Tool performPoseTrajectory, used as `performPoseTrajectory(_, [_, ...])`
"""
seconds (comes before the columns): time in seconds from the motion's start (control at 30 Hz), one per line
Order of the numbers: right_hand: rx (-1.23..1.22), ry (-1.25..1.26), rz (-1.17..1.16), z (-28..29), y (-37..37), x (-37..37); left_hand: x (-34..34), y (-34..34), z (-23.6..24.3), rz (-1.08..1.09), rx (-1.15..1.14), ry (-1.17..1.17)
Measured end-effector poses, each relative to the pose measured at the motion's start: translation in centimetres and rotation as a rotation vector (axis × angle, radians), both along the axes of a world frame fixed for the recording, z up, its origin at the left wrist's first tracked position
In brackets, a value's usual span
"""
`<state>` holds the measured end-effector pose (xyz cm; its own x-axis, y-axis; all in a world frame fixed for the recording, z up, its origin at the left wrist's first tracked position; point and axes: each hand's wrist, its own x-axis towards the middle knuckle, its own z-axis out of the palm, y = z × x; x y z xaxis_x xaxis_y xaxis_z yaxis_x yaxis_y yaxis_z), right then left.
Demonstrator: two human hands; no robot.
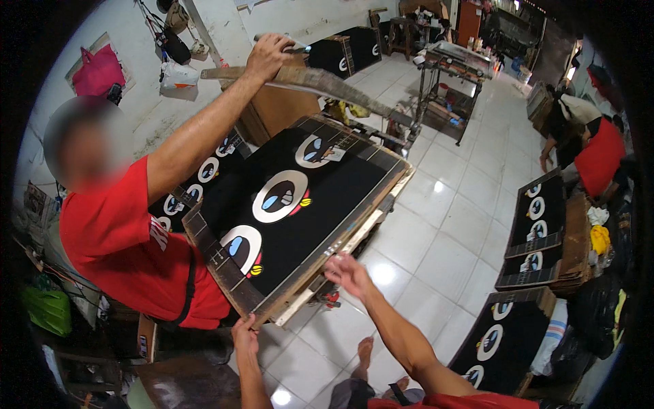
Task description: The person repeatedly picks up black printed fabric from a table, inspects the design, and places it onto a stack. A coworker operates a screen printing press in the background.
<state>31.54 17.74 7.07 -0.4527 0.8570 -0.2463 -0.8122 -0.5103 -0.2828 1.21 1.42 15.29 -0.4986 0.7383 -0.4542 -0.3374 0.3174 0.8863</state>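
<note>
A black fabric panel (327, 194) lies flat on a dark wooden board. Round cream, blue and red eye-like motifs (278, 196) are printed on it. My left hand (246, 332) grips the board's near corner, closed on its edge. Beside the board's right edge (320, 262) is my right hand (349, 274), open, fingers apart and reaching toward the wood. A co-worker in a red shirt (129, 232) stands at the left, one arm raised. That co-worker's hand (270, 56) is at the top of a tilted wooden frame (320, 85) above the board.
More printed black panels on boards (535, 221) lean at the right, with another (490, 337) nearer me. A second person (599, 160) bends over at the far right. A metal rack (449, 88) stands on the tiled floor beyond. My bare foot (365, 351) shows below.
</note>
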Motion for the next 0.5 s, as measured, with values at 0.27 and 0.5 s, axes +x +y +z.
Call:
performPoseTrajectory(0.27, [-0.049, 0.054, -0.039, 1.2, 8.0, -0.6, 4.1, -0.7, 2.9, -0.145, 0.121, -0.01])
performPoseTrajectory(0.5, [0.058, -0.038, -0.211, 3.8, -4.7, 8.5, 3.2, -5.2, 8.4, 0.0, -0.084, 0.396])
